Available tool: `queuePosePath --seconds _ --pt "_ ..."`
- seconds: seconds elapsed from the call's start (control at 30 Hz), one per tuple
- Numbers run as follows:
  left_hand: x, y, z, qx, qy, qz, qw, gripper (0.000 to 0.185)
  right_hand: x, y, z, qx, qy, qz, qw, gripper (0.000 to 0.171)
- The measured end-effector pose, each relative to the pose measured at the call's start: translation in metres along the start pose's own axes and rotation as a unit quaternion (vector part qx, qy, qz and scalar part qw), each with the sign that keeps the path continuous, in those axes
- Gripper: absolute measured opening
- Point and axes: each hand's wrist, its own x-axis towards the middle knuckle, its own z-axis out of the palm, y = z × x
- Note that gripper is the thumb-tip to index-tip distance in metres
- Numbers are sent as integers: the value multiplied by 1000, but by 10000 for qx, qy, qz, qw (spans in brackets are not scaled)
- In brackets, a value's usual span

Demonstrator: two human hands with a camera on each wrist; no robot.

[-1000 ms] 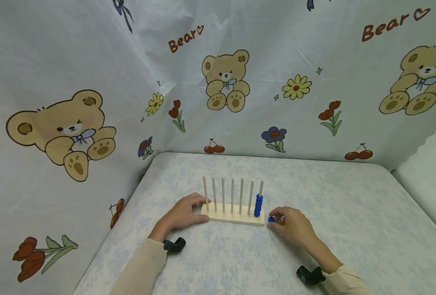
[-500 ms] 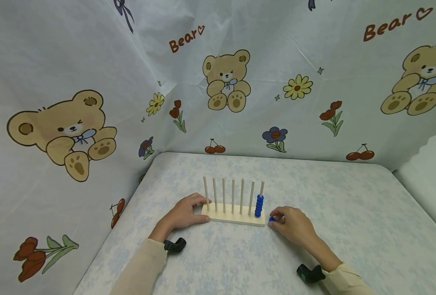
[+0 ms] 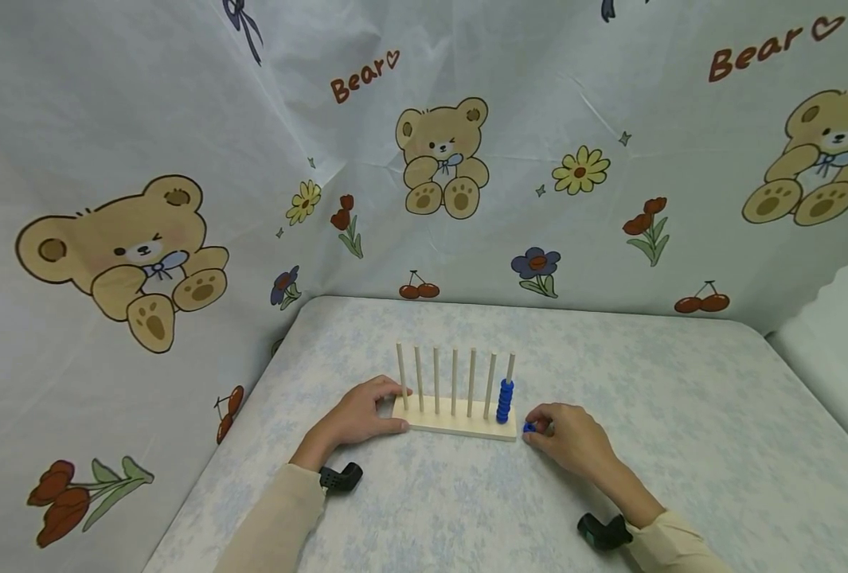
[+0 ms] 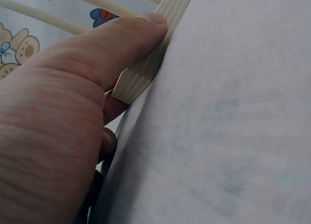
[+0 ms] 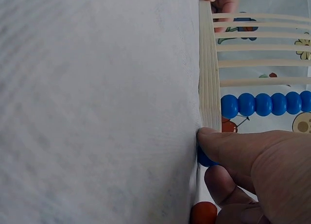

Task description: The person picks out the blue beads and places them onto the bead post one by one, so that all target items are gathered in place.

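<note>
Right hand (image 3: 565, 436) thumb & fingers pinch a blue bead (image 3: 528, 427) on the table just beside the wooden peg rack (image 3: 459, 425), left hand (image 3: 361, 415) gripping rack's other end; small round bead could slip & roll off.

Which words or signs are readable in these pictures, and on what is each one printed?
"Bear" with a small heart, in brown: on the cloth backdrop, above the middle bear.
"Bear" with a heart again: on the same cloth, upper right.
The peg rack, the beads and the table cover show no text.
</note>
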Motion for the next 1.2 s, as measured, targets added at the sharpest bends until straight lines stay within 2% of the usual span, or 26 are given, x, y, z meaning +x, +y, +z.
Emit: queuePosePath --seconds 0.6,1.2 --pt "0 -1 1 -11 -42 20 10000 54 -4 0 0 58 49 -6 10000 21" --pt "0 2 -1 -10 -46 -105 9999 55 -1 -6 -18 124 457 -93 9988 23"
